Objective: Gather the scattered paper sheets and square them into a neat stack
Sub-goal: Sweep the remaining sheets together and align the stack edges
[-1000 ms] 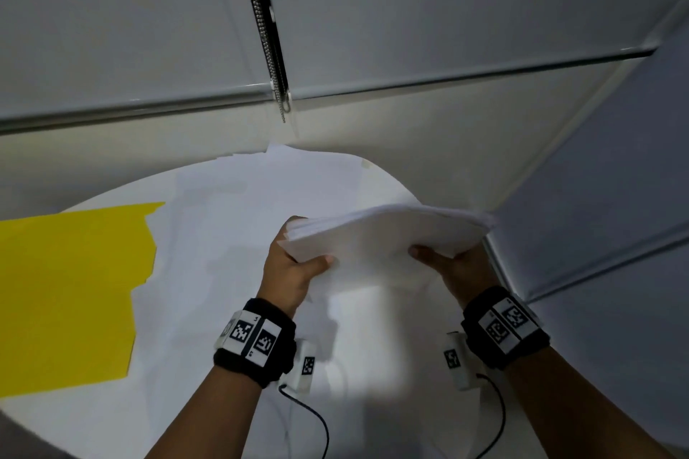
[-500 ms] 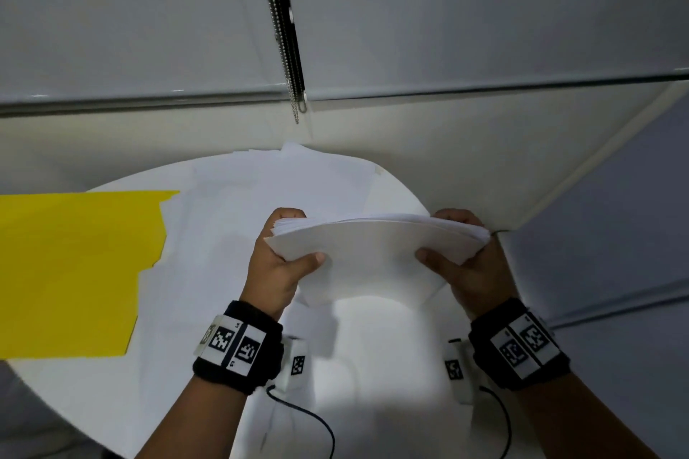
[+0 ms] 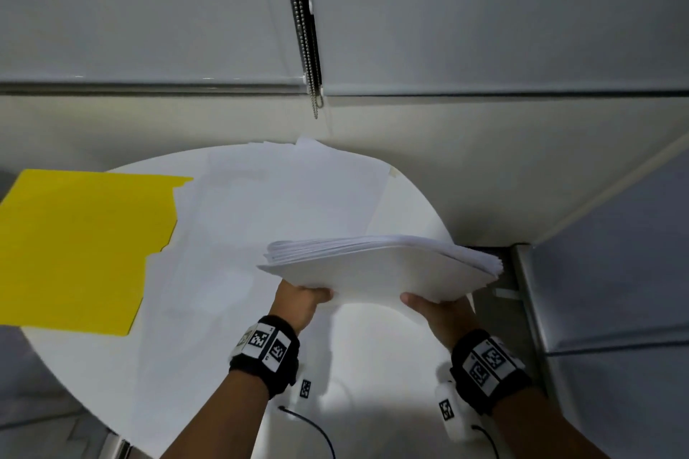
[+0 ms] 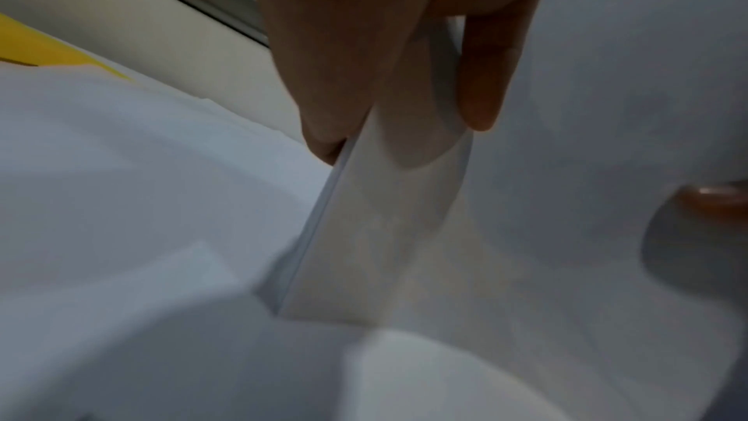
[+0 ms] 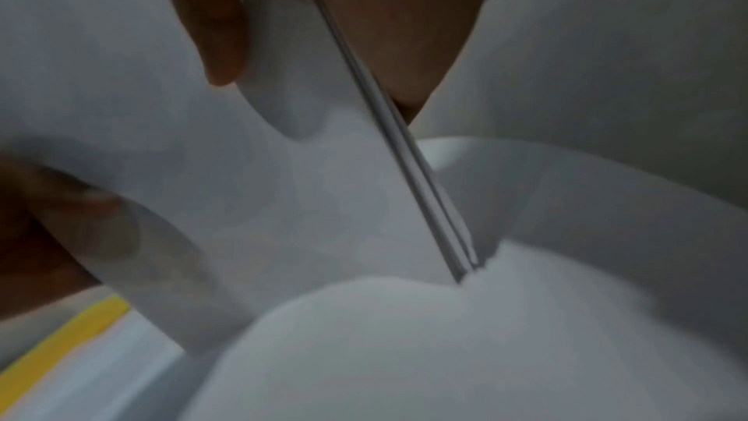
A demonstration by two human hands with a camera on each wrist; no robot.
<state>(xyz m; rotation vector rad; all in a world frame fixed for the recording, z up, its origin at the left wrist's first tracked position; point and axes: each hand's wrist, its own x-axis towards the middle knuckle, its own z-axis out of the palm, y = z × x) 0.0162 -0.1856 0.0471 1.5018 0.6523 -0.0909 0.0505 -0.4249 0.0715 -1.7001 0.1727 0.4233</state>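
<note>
A bundle of white paper sheets (image 3: 376, 268) is held up above the round white table (image 3: 406, 197), its far edge fanned and uneven. My left hand (image 3: 302, 300) grips the bundle's near left side, thumb on top. My right hand (image 3: 436, 309) grips its near right side. In the left wrist view the left hand (image 4: 404, 108) pinches the bundle's edge (image 4: 388, 220) between thumb and fingers. In the right wrist view the right hand (image 5: 323, 75) pinches the bundle (image 5: 344, 188) the same way. More white sheets (image 3: 283, 197) lie spread on the table under the bundle.
A yellow sheet (image 3: 82, 246) lies at the table's left, partly under the white sheets. A bead chain (image 3: 307, 22) hangs from the blind at the back. A grey metal ledge (image 3: 529, 291) stands close on the right. Thin cables (image 3: 317, 432) trail from the wrist cameras.
Both hands have carried the bundle to the right and slid back to its near corners. The bundle now lies flatter, with its far edge fanned out.
</note>
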